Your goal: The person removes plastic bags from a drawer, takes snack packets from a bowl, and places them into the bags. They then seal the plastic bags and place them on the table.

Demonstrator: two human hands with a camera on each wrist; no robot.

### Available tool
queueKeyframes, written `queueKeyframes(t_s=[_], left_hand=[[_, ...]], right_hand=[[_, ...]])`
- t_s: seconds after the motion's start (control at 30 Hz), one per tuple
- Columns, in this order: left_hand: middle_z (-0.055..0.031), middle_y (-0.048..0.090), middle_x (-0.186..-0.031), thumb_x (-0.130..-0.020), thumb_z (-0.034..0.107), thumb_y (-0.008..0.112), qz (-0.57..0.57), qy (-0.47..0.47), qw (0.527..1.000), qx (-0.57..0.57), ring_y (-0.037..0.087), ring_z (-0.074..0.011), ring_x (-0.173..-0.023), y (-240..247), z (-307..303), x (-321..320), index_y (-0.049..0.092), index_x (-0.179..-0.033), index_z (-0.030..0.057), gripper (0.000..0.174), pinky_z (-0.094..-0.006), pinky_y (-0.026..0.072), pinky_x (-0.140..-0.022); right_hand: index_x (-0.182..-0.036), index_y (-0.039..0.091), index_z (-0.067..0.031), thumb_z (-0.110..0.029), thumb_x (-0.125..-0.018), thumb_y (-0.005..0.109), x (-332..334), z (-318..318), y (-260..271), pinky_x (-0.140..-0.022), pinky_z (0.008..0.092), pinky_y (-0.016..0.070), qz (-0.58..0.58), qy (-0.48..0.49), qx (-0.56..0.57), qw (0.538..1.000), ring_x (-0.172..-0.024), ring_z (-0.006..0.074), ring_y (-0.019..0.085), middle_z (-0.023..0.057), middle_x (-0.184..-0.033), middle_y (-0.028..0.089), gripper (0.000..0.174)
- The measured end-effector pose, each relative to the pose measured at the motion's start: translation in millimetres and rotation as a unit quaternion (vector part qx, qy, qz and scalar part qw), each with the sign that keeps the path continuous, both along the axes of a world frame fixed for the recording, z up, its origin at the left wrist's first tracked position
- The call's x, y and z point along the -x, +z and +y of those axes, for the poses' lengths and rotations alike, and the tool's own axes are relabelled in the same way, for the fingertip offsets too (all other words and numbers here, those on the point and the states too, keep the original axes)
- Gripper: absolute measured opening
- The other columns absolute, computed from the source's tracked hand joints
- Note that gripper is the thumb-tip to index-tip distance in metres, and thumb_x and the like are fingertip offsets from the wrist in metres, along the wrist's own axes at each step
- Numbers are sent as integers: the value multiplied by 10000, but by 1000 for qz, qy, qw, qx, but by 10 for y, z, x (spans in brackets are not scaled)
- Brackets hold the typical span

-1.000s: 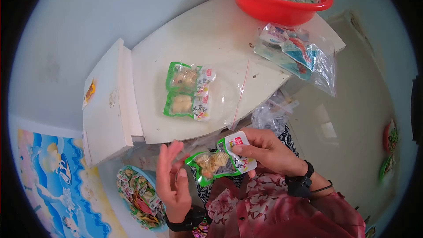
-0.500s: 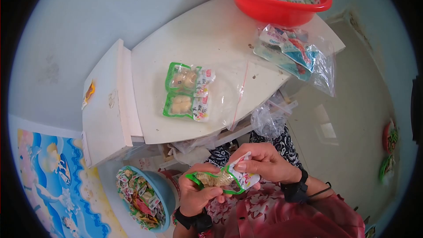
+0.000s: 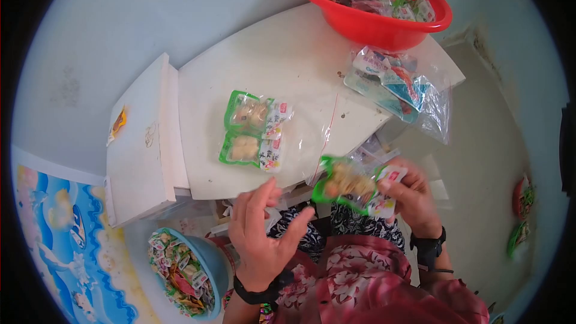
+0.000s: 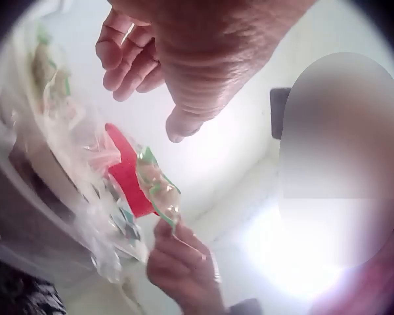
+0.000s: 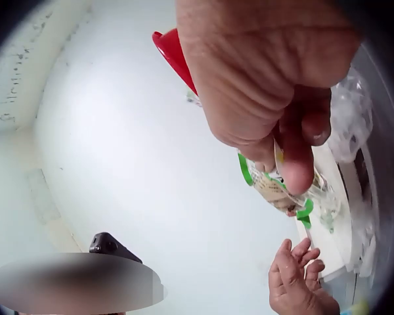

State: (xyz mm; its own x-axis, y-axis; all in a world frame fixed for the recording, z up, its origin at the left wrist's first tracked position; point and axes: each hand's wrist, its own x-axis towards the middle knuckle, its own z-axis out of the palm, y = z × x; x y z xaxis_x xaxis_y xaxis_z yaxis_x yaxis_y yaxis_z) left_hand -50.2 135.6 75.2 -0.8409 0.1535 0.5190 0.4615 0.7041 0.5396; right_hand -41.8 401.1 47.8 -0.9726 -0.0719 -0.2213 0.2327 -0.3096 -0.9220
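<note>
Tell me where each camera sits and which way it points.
Head: worn on the head, looking down at the white table; both hands show, the left hand open, the right hand gripping a green packet.
Left wrist: below the left palm, facing the packet and red basin.
Right wrist: behind the right hand, facing its fingers on the packet.
Shared: both wrist views show packet and basin.
</note>
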Motion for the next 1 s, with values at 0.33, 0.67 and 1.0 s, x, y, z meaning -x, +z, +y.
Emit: queueKeyframes(t_s=[0.33,0.67,1.0], left_hand=[[-103,588,-827,-763,94,830,49,24,994,97,587,-316,-773,-233,350,366,627,-1008,34,324,-424,486,-666],[-102,637,-825,-775,-46,736,86,1,995,53,621,-311,-694,-197,384,278,632,-936,31,207,-411,492,-586],[-80,629,-806,-781,-49,717,103,-22,994,18,608,-289,-649,-152,316,155,636,-966,35,218,-390,485,-552]], right_hand=[[-1032,620,-33,-149,-1013,653,139,45,-49,-376,172,334,12,-71,-10,997,-470,2,470,21,-829,683,122],[-1095,634,-10,-148,-1027,631,612,-315,74,-401,202,280,6,75,20,997,-448,7,401,0,-797,638,154],[-1178,619,3,-121,-1005,648,1110,-682,106,-420,191,313,4,248,55,967,-464,35,455,15,-839,645,215]])
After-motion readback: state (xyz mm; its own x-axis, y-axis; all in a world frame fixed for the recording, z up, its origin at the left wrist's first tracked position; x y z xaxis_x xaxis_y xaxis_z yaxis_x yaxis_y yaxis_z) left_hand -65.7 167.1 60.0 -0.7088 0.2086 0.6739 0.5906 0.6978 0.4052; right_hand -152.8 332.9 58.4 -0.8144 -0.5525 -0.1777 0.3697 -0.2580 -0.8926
